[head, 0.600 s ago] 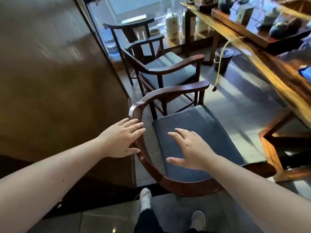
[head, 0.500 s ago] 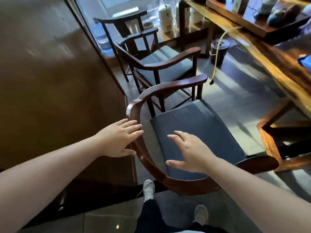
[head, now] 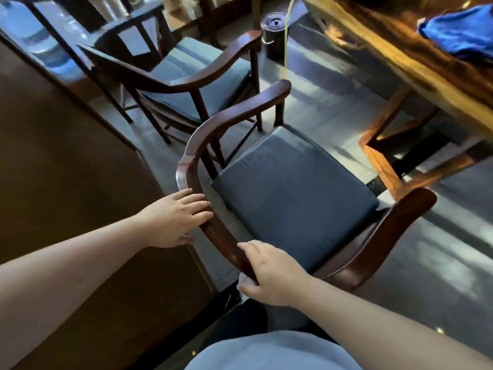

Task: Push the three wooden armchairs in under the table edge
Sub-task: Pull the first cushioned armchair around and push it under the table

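Both hands laid on nearest armchair's [head: 290,188] curved back rail.
L hand [head: 174,218] is spread flat vs rail's outer side; R hand [head: 272,273], hovering over cushion 0.5 s ago, is now curled round the rail. Chair is set apart from table [head: 416,62], not under its edge.

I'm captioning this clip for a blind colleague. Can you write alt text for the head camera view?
Both hands rest on the curved back rail of the nearest armchair: left hand flat, right hand gripping it. A second armchair stands beyond, and the table is to the right.
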Motion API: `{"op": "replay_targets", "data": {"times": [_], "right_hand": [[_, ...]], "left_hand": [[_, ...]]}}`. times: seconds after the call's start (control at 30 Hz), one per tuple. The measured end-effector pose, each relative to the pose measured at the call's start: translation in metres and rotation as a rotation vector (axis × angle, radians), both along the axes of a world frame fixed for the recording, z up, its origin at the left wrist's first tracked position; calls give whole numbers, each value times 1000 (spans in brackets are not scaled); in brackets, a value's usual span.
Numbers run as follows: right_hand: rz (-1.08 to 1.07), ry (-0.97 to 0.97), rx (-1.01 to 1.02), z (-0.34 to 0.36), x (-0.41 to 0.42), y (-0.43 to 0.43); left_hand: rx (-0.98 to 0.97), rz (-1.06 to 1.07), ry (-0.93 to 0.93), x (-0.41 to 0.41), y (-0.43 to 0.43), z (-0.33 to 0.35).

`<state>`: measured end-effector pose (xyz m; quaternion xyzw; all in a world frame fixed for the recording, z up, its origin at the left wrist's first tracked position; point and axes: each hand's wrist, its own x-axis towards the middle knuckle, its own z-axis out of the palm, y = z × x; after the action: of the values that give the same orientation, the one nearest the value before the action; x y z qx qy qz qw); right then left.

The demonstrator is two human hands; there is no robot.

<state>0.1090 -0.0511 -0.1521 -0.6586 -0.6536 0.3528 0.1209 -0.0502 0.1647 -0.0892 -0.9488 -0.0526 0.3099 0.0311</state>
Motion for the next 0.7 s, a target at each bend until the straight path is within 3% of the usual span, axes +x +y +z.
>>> {"op": "replay_targets", "data": {"times": [0.17,0.27,0.7], "right_hand": [[-204,13,-41,-19,-28,-9],[-309,-28,-46,-29,-28,-19],[-431,-144,157,-23,-13,-17]], "left_hand": [[-66,-97,-186,7,9,-28],[-107,-122,-177,19,3,-36],[-236,-198,-293,46,24,-37]]}}
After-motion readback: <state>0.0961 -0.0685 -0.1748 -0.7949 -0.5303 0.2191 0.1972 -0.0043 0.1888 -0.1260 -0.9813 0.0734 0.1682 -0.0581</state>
